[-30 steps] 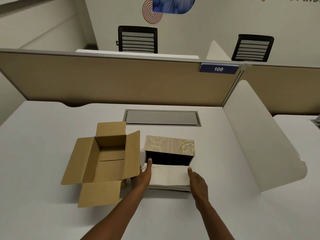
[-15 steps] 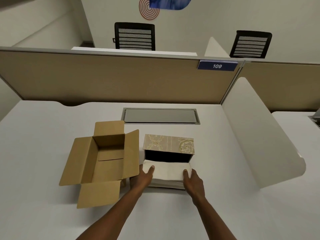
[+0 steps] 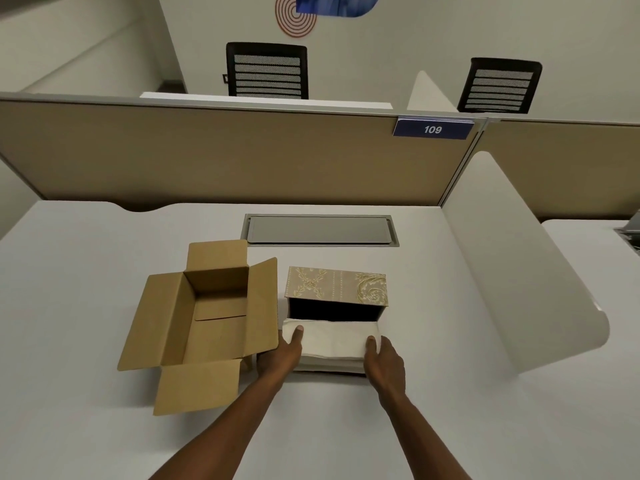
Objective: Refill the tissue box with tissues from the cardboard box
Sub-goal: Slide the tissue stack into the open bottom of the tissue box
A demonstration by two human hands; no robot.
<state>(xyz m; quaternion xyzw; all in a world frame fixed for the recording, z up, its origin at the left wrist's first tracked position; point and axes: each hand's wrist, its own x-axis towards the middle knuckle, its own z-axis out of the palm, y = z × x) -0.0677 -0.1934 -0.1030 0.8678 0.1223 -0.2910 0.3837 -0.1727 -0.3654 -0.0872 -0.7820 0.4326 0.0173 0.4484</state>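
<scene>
In the head view, the only one given, a stack of white tissues [image 3: 334, 344] lay on the white desk [image 3: 433, 393] with its far edge right at the dark open mouth of the patterned tissue box [image 3: 336, 284], which lay on its side just behind the stack. The left hand [image 3: 282, 355] gripped the stack's left end, thumb on top and the other fingers tucked out of sight at the side; whether those were spread or pressed together could not be told. The right hand [image 3: 384, 358] gripped the right end the same way, thumb laid over the top corner, the rest curled down the side. The cardboard box [image 3: 204, 323] stood open and looked empty just to the left, its near flap almost touching the left wrist. The step in hand appeared to be sliding the stack into the box. To do it well, both hands would need to squeeze the ends evenly so the soft sheets stay square, keep the leading edge low and level with the opening, and push straight back. An uneven push would likely buckle the top sheets against the box's upper lip, or shove the light box away across the desk.
</scene>
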